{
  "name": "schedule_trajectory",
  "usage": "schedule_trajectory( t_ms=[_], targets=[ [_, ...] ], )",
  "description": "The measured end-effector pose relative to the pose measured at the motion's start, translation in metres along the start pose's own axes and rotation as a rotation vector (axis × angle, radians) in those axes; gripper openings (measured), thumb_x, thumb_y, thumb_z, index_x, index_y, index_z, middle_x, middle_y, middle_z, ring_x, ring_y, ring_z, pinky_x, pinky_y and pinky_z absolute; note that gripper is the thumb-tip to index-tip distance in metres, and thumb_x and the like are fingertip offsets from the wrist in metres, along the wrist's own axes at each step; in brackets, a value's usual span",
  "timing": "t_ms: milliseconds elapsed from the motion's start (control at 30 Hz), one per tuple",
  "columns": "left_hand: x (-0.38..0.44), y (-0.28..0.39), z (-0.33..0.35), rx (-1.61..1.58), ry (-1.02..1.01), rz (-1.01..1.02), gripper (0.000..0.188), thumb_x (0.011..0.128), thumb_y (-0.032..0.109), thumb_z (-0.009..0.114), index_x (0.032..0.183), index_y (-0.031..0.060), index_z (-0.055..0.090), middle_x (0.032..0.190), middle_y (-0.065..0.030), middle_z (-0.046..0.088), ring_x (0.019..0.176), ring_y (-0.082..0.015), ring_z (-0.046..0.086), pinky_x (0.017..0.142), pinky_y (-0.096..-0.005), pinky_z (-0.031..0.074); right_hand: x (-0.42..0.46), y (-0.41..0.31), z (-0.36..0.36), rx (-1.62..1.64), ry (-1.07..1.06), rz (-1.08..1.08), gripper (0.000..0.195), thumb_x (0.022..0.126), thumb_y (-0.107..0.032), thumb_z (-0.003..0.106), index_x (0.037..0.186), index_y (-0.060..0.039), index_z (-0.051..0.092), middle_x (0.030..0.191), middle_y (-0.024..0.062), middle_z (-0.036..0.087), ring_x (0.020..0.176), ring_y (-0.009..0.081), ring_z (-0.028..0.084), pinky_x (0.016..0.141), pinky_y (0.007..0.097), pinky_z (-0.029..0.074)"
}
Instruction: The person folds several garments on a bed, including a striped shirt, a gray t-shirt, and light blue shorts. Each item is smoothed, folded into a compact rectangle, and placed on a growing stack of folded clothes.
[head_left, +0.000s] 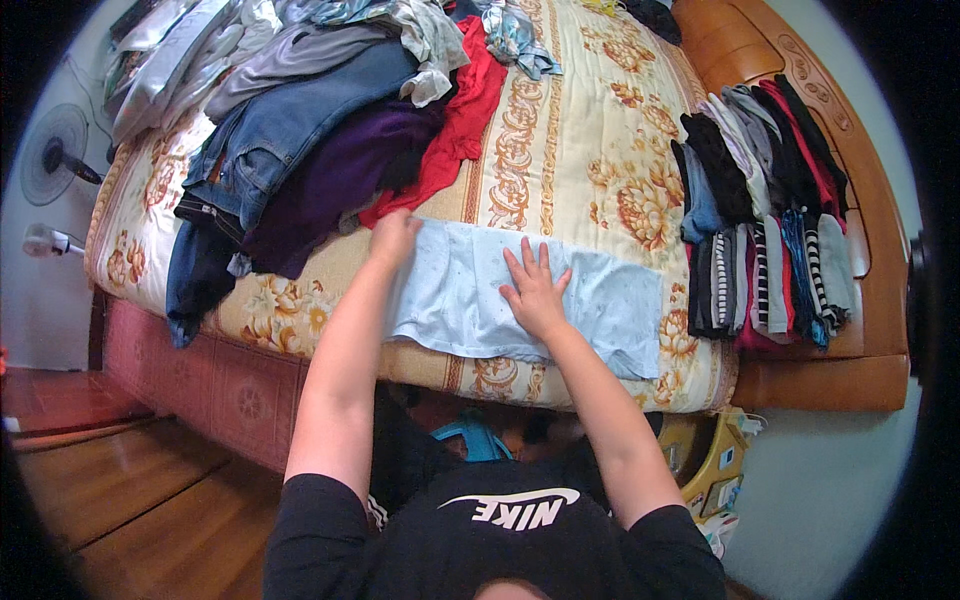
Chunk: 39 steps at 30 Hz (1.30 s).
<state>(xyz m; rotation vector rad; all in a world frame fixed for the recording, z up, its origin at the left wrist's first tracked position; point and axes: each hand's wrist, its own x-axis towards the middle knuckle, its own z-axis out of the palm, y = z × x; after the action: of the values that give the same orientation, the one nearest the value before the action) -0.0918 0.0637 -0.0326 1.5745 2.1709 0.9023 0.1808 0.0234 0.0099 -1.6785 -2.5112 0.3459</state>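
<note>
A light blue cloth garment (457, 292) with a faint small print lies spread in a long rectangle near the bed's front edge. It has slight wrinkles, and its right end reaches toward the headboard side. At its upper left corner, my left hand (394, 238) has its fingers curled over the edge of the cloth. My right hand (537, 294) rests palm down on the middle of the garment with fingers spread. Just beyond my left hand, a red garment (465, 112) trails down from the pile.
A loose heap holds blue jeans (300, 127), a dark purple garment (352, 165) and grey clothes (307, 60). Folded clothes (765, 277) stand in rows at right beside the wooden headboard (870, 285). A floral bedspread (600, 202) covers the bed. A fan (56, 154) is at left.
</note>
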Motion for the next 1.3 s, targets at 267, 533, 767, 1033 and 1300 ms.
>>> schedule_trajectory(
  t_ms=[267, 533, 767, 1033, 1300],
  targets=[
    [-0.017, -0.010, -0.011, -0.320, 0.022, -0.302, 0.039, 0.073, 0.035, 0.063, 0.090, 0.0002, 0.059, 0.087, -0.0152, 0.062, 0.081, -0.0262, 0.059, 0.072, -0.0349, 0.045, -0.001, 0.033, 0.033, -0.072, -0.023, 0.074, 0.069, 0.083, -0.049, 0.041, 0.138, -0.0173, 0.015, 0.145, 0.0071, 0.006, 0.133, 0.0306, 0.004, 0.098, 0.0636, 0.003],
    [-0.096, 0.009, -0.037, -0.660, -0.733, -0.616, 0.049, 0.075, 0.024, 0.066, 0.111, -0.0058, 0.049, 0.100, -0.0126, 0.059, 0.085, -0.0189, 0.058, 0.072, -0.0310, 0.046, -0.081, 0.005, 0.032, 0.054, 0.056, 0.206, 0.081, 0.079, -0.042, 0.054, 0.133, 0.0054, 0.017, 0.139, 0.0272, 0.008, 0.131, 0.0398, 0.006, 0.102, 0.0551, 0.007],
    [-0.094, 0.029, -0.055, -0.991, -0.630, -0.513, 0.045, 0.076, 0.007, 0.063, 0.116, -0.0034, 0.044, 0.103, -0.0097, 0.057, 0.087, -0.0165, 0.058, 0.076, -0.0306, 0.048, -0.096, 0.026, 0.025, 0.131, 0.107, 0.152, 0.078, 0.079, -0.038, 0.056, 0.134, 0.0024, 0.018, 0.139, 0.0250, 0.013, 0.130, 0.0380, 0.010, 0.103, 0.0489, 0.014],
    [-0.083, 0.110, -0.090, -0.948, -0.522, -0.324, 0.042, 0.073, 0.001, 0.064, 0.112, 0.0000, 0.048, 0.101, -0.0074, 0.059, 0.085, -0.0160, 0.059, 0.076, -0.0294, 0.048, -0.145, 0.037, -0.003, 0.309, 0.006, 0.341, 0.050, 0.075, -0.028, 0.061, 0.117, -0.0070, 0.044, 0.112, 0.0134, 0.045, 0.107, 0.0340, 0.042, 0.085, 0.0448, 0.036],
    [-0.080, 0.123, -0.084, -0.992, -0.496, -0.333, 0.044, 0.074, -0.003, 0.060, 0.115, 0.0012, 0.044, 0.103, -0.0087, 0.057, 0.088, -0.0179, 0.059, 0.074, -0.0311, 0.050, -0.159, 0.148, -0.009, -0.098, 0.463, 0.067, 0.028, 0.071, -0.015, 0.060, 0.098, -0.0099, 0.054, 0.090, 0.0092, 0.050, 0.079, 0.0250, 0.053, 0.064, 0.0359, 0.046]
  ],
)
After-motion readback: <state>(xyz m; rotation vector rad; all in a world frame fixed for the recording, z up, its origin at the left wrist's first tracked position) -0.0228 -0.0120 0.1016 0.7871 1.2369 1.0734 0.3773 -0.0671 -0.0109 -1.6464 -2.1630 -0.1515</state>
